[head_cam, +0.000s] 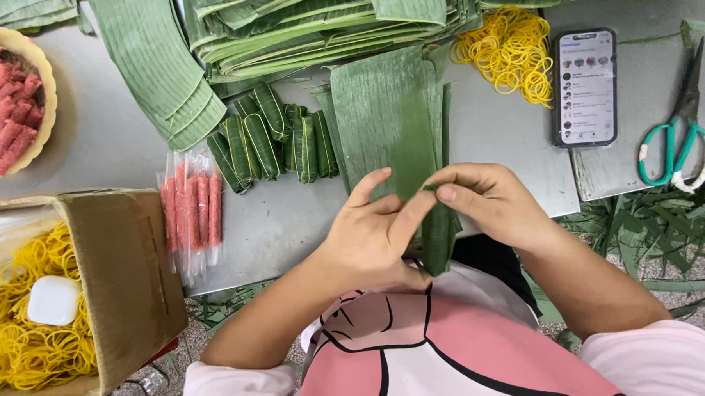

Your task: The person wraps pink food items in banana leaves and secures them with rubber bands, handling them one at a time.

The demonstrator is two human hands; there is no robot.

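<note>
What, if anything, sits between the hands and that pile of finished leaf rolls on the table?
Only a flat leaf strip lies between. Both the left hand and right hand hold a leaf roll; the finished rolls lie beyond.

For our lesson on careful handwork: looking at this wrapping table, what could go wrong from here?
The half-rolled banana leaf, pinched only by the left hand and right hand, might spring open or split along its ribs. The phone lies beside loose rubber bands and could get smeared. The scissors sit near the table edge and might get knocked off.
</note>
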